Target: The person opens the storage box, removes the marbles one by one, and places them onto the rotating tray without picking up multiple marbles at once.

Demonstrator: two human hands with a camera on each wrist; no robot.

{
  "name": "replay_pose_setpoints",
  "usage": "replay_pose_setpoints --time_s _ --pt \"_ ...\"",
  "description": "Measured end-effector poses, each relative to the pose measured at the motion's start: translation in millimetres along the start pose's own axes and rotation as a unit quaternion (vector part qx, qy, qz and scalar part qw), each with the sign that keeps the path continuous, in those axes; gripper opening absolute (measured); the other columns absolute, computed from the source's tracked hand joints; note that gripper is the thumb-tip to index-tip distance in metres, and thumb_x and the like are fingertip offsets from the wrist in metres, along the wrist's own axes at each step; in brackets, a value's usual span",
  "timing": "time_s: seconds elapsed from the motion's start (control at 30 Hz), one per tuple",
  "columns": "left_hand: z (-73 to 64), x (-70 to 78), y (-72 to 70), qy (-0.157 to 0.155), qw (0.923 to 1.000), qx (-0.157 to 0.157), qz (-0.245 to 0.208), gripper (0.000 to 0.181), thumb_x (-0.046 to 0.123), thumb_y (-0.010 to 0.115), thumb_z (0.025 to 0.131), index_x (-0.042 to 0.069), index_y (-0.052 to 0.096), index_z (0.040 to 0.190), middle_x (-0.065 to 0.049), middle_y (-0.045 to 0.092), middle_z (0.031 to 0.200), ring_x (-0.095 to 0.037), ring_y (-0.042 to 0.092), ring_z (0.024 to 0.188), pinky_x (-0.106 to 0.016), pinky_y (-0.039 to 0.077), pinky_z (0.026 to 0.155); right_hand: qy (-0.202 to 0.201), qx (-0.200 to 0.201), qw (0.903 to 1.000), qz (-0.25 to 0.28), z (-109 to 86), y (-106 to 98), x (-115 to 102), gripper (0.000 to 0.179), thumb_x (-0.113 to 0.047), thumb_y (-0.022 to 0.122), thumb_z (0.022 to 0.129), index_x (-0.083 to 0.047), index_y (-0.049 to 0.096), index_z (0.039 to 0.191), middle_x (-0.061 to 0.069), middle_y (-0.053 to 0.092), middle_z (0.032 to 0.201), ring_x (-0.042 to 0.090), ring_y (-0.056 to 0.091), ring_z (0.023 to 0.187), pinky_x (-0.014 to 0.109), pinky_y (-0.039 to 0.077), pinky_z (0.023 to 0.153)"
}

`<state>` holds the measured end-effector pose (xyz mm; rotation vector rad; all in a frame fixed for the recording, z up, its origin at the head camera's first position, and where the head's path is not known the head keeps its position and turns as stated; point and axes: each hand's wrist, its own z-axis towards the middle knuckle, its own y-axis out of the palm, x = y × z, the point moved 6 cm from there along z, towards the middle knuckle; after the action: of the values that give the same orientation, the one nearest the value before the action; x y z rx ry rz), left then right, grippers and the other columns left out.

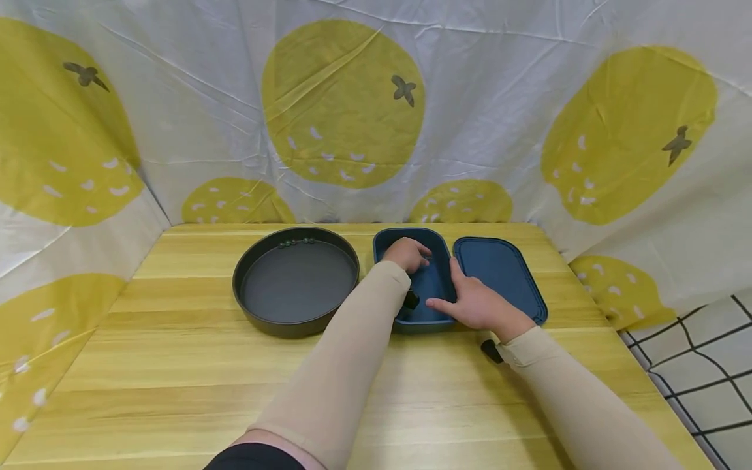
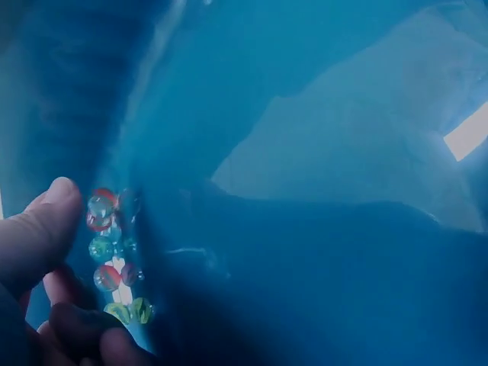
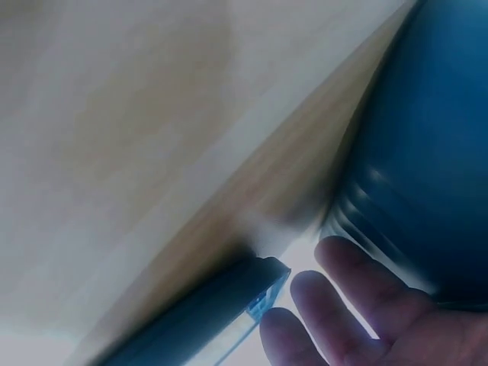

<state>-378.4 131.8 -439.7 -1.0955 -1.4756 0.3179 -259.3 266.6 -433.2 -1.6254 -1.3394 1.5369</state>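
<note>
My left hand (image 1: 407, 253) reaches down into a deep blue rectangular container (image 1: 423, 325). In the left wrist view, several coloured glass marbles (image 2: 107, 277) lie in a row along the container's wall, mirrored in its glossy surface. The thumb and bent fingers of that hand are just beside the marbles, with a gap between thumb and fingers; no marble shows in their grip. My right hand (image 1: 478, 303) is spread at the container's right side, thumb over the near rim and fingers along the outer wall. The right wrist view shows its fingertips (image 3: 335, 255) by that wall.
Left of the container stands a round dark pan (image 1: 296, 287) with several small marbles (image 1: 296, 243) at its far edge. A flat blue lid (image 1: 499, 274) lies right of the container. Everything is on a wooden table (image 1: 176, 365), backed by a patterned curtain (image 1: 346, 104).
</note>
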Motion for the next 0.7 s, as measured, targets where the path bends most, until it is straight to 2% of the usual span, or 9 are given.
replay_pose_setpoints --time_s 0.13,0.37,0.7 --pt "3.1 -0.7 3.1 -0.006 0.9999 -0.004 0.009 0.033 0.022 0.069 0.104 0.024 0.074 0.137 0.004 0.07 0.141 -0.017 0.063 0.131 -0.033 0.054 0.108 0.001 -0.001 1.0 0.001 -1.5 0.7 -0.9 0.128 -0.084 0.049 0.093 0.002 -0.011 0.166 0.039 0.025 0.166 0.057 0.035 0.15 0.066 0.041 0.115" --pt "0.4 -0.9 1.9 -0.022 0.9995 0.018 0.01 0.034 0.021 0.069 0.103 0.025 0.073 0.137 0.003 0.068 0.144 -0.018 0.065 0.125 -0.034 0.055 0.105 0.0 0.001 1.0 0.001 -0.8 0.1 -1.2 0.128 -0.083 0.05 0.093 0.002 -0.011 0.166 0.039 0.026 0.166 0.055 0.036 0.15 0.065 0.04 0.117" --pt "-1.5 4.0 0.8 -0.011 0.9996 0.026 0.009 0.037 0.021 0.069 0.104 0.023 0.07 0.141 0.001 0.07 0.141 -0.019 0.064 0.129 -0.037 0.053 0.111 0.002 0.002 1.0 0.005 -0.9 0.6 0.6 0.127 -0.083 0.05 0.093 0.001 -0.012 0.166 0.037 0.025 0.167 0.054 0.036 0.151 0.064 0.041 0.117"
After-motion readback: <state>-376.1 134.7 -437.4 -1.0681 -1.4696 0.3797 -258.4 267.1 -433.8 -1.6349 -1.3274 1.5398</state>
